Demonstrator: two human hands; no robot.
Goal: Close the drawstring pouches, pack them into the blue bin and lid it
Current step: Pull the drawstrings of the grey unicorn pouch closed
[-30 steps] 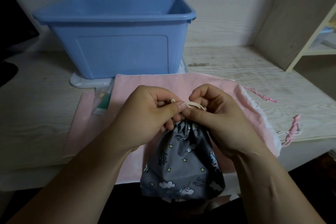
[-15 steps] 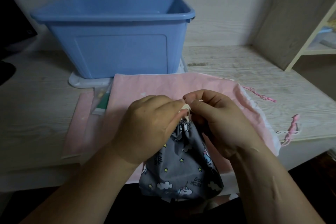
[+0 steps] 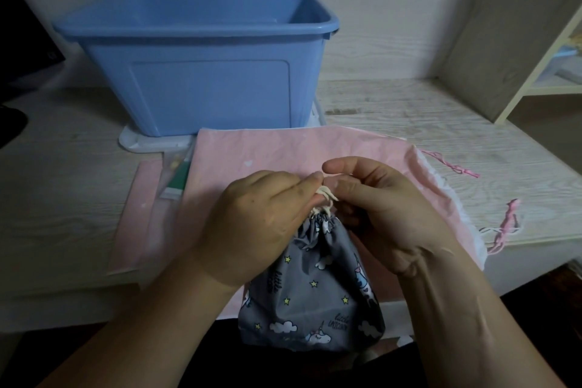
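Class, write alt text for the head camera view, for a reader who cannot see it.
The left hand and right hand pinch the cream drawstring at the gathered mouth of a grey unicorn-print pouch. Beneath it a flat pink pouch lies on the table; behind stands the open blue bin.

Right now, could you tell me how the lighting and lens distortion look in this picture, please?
Head view: dim, even light, no glare; the left hand, right hand and grey pouch read clearly, the cream cord they pinch less so. Head view, edges: the wide lens bows the rim of the blue bin, and below the desk it falls to black.
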